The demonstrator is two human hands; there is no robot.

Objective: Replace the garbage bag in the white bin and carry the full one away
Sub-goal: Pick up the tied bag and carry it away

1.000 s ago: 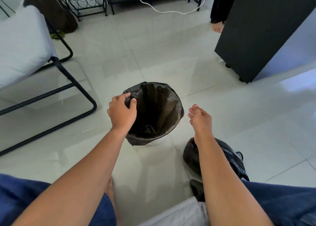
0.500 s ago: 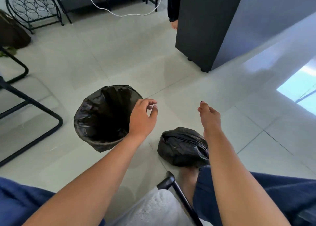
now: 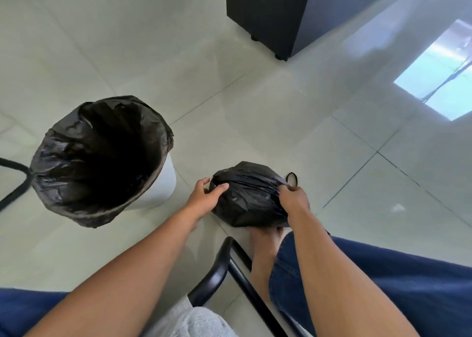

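Two black garbage bags are in view. One lines the single white bin (image 3: 163, 183), its black liner (image 3: 99, 158) folded over the rim and open at the top. The other, the full bag (image 3: 249, 196), sits tied and bulging on the tiled floor (image 3: 255, 102) just to the right of the bin, apart from it and touching a bare foot (image 3: 265, 244) behind it. Both hands are on this bag. The left hand (image 3: 205, 199) rests on its left side, fingers only loosely bent and the thumb laid over the top, not clearly gripping. The right hand (image 3: 293, 199) pinches gathered plastic at the bag's right side, fingers curled tight; one small loop (image 3: 292, 178) sticks out beyond it. One black cabinet (image 3: 268, 10) stands farther off, and one black chair tube (image 3: 229, 265) crosses between the blue-clad legs
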